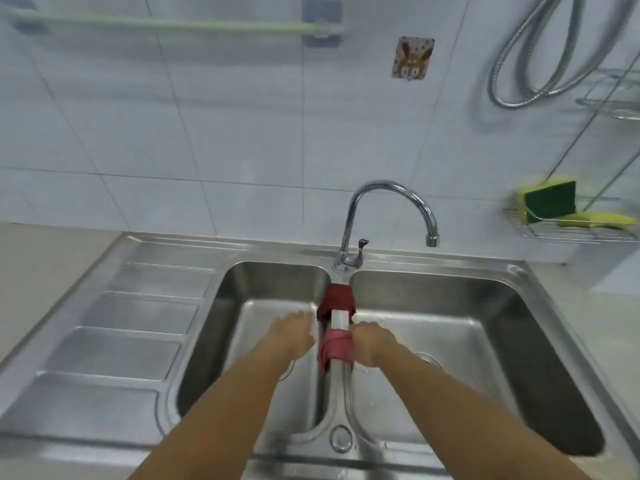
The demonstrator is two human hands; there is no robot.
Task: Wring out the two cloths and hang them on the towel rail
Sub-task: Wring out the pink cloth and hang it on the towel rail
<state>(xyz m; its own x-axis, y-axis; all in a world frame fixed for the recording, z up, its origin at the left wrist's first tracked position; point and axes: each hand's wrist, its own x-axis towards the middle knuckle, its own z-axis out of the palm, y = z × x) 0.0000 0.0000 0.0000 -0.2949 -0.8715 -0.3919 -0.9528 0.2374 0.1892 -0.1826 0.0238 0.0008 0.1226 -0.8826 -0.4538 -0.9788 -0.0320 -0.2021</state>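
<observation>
Two red cloths lie draped over the divider between the two basins of the steel sink (512,282). The darker cloth (337,299) is farther back, and the lighter red cloth (335,348) is nearer me. My left hand (292,336) hovers over the left basin just left of the nearer cloth, fingers spread. Over the right basin, my right hand (372,342) sits close against that cloth's right side; whether it touches is unclear. The pale green towel rail (180,26) runs along the tiled wall at the upper left.
A chrome tap (388,209) arches over the right basin. A wire rack (571,226) with green and yellow sponges hangs at the right wall. A shower hose (540,64) loops at the upper right. The ribbed draining board (131,323) lies left of the basins.
</observation>
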